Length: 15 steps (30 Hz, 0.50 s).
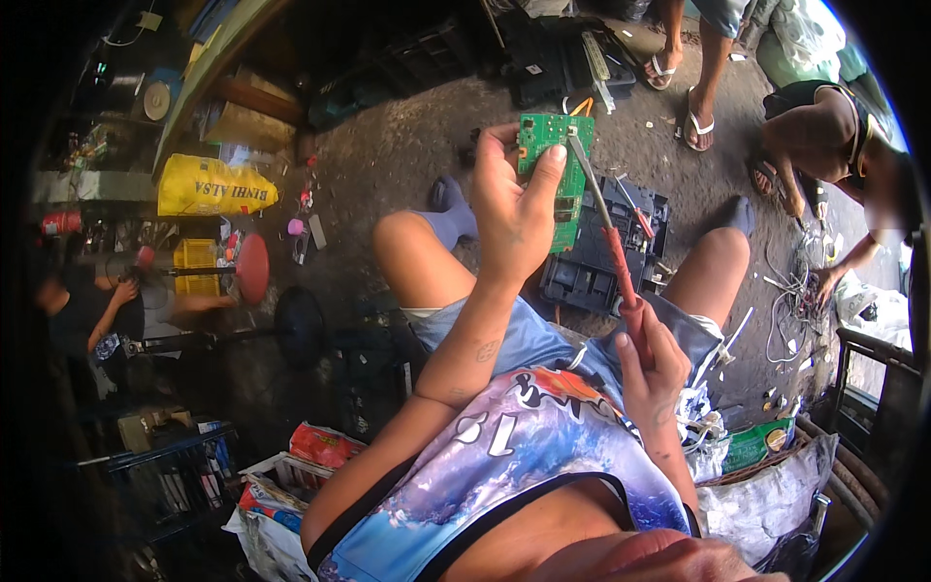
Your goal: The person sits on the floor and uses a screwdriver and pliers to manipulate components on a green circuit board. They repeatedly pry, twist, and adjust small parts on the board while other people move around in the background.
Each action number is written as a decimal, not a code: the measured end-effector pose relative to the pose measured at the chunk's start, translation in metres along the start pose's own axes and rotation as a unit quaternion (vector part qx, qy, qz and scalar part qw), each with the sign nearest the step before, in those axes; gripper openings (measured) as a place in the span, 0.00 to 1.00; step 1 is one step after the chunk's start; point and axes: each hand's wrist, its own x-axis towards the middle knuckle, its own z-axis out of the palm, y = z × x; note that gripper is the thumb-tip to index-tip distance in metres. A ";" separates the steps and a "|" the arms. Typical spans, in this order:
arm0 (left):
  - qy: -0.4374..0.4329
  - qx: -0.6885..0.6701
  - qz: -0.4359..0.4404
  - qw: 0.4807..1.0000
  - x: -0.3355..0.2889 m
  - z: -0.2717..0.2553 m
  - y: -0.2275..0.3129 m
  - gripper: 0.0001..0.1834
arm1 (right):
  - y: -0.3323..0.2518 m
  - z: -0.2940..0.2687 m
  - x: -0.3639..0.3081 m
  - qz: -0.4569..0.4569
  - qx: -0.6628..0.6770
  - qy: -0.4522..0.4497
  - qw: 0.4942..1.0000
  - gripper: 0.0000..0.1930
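My left hand [517, 209] grips a green circuit board [543, 129] by its left side, with the thumb lying across its face. In my right hand [656, 364], closed round the handle, is a screwdriver [615, 254] with a red shaft sleeve and a bare metal end. Its tip meets the upper right part of the board, next to a small pale component. Beneath the board, a black plastic casing [601, 267] lies on the ground between my legs. A second red-handled tool [637, 215] rests on that casing.
At the right a crouching person [824, 136] reaches toward tangled cables [801, 291]; another person's sandalled feet [700, 121] stand beyond. Black plastic parts [558, 63] lie ahead. A yellow bag [208, 184] and a red round stool seat [252, 269] are at left, full sacks [766, 495] at lower right.
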 end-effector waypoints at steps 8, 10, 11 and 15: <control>-0.014 0.035 0.033 0.999 -0.004 0.005 -0.006 0.14 | -0.002 0.006 -0.001 0.013 0.034 0.019 0.999 0.22; -0.007 0.049 0.045 0.998 0.002 0.007 -0.009 0.14 | 0.006 0.011 0.006 -0.016 0.039 0.028 0.999 0.22; -0.007 0.058 0.048 0.997 0.001 0.009 -0.010 0.14 | 0.007 0.012 0.003 0.056 0.147 0.000 0.988 0.23; -0.006 0.047 0.061 0.997 0.001 0.016 -0.009 0.13 | 0.010 0.011 0.000 0.205 0.425 -0.081 0.878 0.26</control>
